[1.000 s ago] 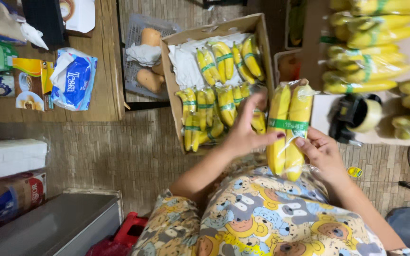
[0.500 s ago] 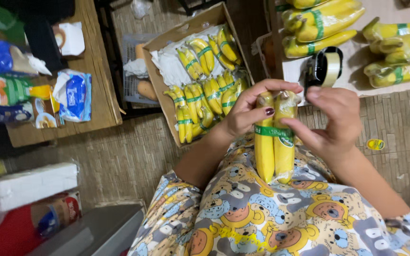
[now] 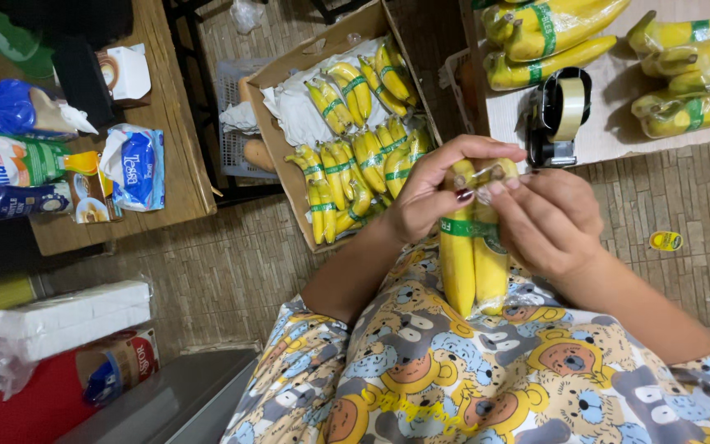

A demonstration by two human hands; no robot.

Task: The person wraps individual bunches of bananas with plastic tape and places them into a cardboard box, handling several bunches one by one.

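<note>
A small bunch of yellow bananas [image 3: 472, 261] bound with a green band stands upright on my lap. My left hand [image 3: 433, 191] grips its stem end from the left. My right hand [image 3: 546, 220] closes on the same top end from the right, fingertips at the stems. Just beyond my hands an open cardboard box [image 3: 283, 154] holds several more banded banana bunches [image 3: 353, 156] on white paper.
A tape dispenser [image 3: 559, 117] sits on a white surface [image 3: 610, 136] with more banded banana bunches [image 3: 684, 78] at the top right. A wooden table [image 3: 170, 144] at the left carries packets and bottles. A yellow sticker [image 3: 666, 240] lies on the tiled floor.
The banana bunch came out of the air near the box and down onto my lap. Both hands shifted to its stem end, and the view drew closer.
</note>
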